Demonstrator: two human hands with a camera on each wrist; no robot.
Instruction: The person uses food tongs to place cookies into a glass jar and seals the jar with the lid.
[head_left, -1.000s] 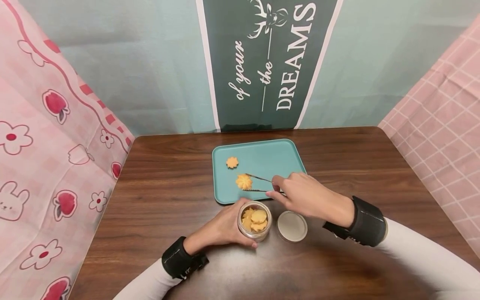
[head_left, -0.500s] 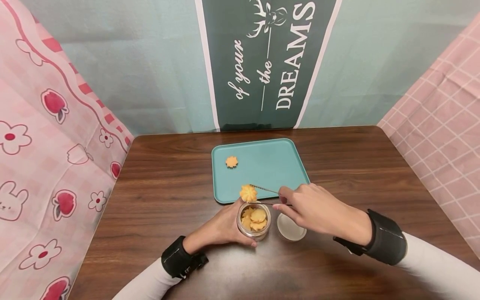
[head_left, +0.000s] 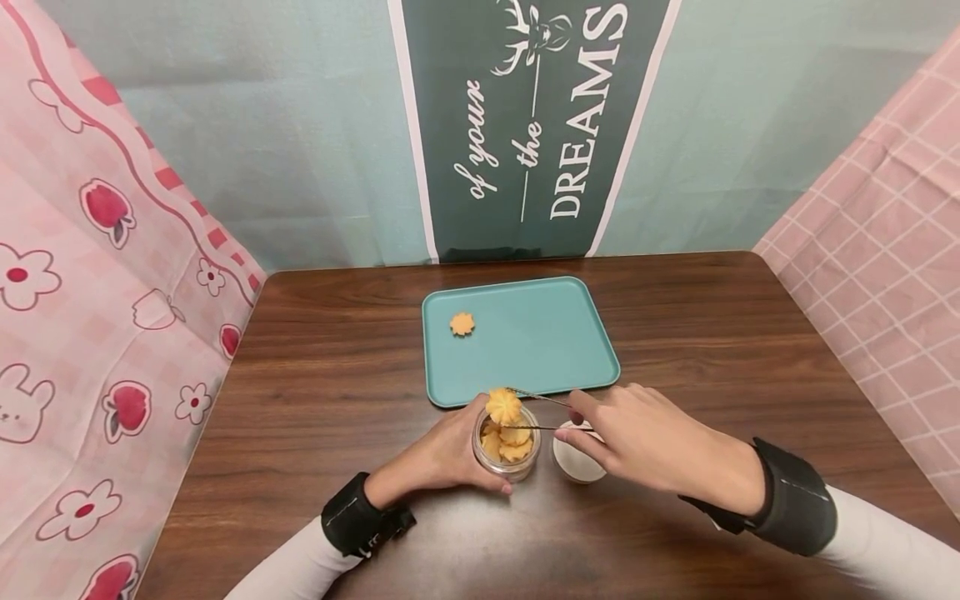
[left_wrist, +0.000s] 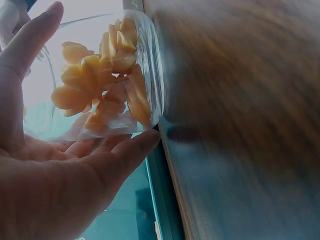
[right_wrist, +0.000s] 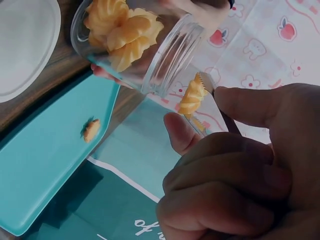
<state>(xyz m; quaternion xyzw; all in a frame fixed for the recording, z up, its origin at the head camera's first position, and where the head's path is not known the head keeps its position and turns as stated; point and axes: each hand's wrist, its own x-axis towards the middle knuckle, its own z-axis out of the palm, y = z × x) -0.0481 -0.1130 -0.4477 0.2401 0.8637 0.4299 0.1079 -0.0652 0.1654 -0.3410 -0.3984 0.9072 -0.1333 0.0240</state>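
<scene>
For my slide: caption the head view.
Metal tweezers carry a yellow swirl cookie above a hand-held clear glass jar.

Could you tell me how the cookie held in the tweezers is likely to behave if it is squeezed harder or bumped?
The cookie looks thin and ridged, so it would probably crumble under a harder pinch. The tweezers grip only its edge, so a bump against the jar rim might knock it loose. It seems light, carried easily by the right hand.

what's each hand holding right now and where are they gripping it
The left hand grips the glass jar round its side. The right hand pinches metal tweezers near their back end; their tips clamp a cookie by its edges, above the jar's mouth.
</scene>
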